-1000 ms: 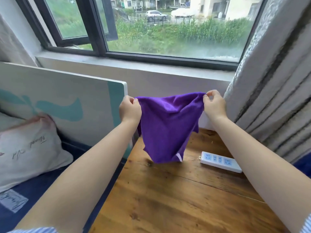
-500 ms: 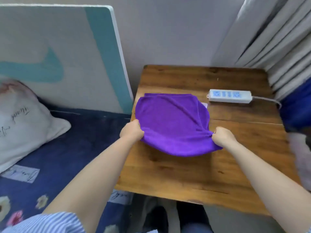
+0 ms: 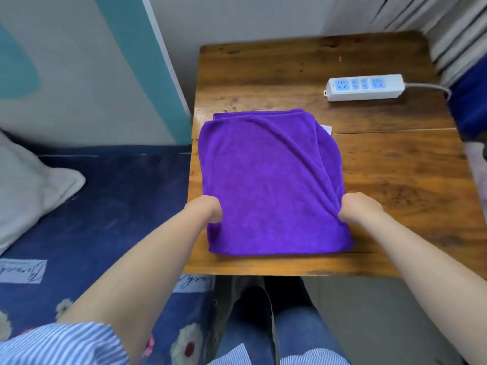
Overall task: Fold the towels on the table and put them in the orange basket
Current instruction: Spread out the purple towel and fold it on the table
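Observation:
A purple towel (image 3: pixel 268 180) lies folded on the left half of the wooden table (image 3: pixel 395 180), with a lower layer and a small white tag showing at its far edge. My left hand (image 3: pixel 204 208) pinches the towel's left edge near the front. On the opposite side, my right hand (image 3: pixel 358 208) grips the right edge, where diagonal folds run up toward the far corner. The orange basket is not in view.
A white power strip (image 3: pixel 365 86) with a grey cable lies at the table's far right. A white and teal board (image 3: pixel 87 69) leans left of the table. A blue bed cover (image 3: pixel 105 206) and a white pillow (image 3: pixel 29 185) are at the left. Curtains (image 3: pixel 448 27) hang at the right.
The towel went from hanging in the air between my hands to lying flat on the table. My hands came down toward me, still gripping it, and my view tilted down.

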`<state>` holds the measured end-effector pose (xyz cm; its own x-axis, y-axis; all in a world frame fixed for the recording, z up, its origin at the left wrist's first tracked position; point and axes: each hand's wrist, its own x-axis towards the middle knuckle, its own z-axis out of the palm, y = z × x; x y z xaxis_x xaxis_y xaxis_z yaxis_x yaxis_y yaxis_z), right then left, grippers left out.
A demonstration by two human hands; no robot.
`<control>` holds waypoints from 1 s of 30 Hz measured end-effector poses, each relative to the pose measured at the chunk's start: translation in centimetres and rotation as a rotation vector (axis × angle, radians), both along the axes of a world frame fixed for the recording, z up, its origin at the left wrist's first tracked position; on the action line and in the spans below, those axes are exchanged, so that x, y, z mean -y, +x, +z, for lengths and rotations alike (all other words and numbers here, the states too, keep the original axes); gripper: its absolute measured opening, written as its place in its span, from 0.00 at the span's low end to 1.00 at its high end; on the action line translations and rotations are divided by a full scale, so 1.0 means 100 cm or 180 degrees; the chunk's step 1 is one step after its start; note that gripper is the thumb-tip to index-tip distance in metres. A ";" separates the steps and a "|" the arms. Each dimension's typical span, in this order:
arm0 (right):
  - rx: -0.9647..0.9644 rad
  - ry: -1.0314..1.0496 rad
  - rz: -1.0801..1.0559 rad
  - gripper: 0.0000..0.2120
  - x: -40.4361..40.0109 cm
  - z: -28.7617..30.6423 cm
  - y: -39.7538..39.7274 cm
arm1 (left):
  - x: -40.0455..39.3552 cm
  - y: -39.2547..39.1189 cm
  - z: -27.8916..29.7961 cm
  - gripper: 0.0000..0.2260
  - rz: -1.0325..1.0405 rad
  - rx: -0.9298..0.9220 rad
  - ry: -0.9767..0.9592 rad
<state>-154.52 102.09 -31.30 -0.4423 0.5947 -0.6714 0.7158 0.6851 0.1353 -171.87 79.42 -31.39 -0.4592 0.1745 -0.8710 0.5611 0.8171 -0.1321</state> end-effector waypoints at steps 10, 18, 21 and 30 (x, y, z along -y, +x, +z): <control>-0.1818 0.0437 0.0580 0.13 -0.046 -0.001 -0.111 | -0.066 -0.076 -0.011 0.11 0.0707 -0.1464 0.1548; -0.1940 0.0011 0.1054 0.19 -0.068 -0.028 -0.177 | -0.098 -0.118 -0.026 0.14 0.0985 -0.1910 0.1684; -0.1761 0.0076 0.1110 0.21 -0.071 -0.038 -0.186 | -0.099 -0.133 -0.035 0.17 0.0859 -0.1994 0.1570; -0.1383 0.0105 0.1176 0.11 -0.084 -0.035 -0.201 | -0.103 -0.152 -0.017 0.07 0.0112 -0.1150 0.2323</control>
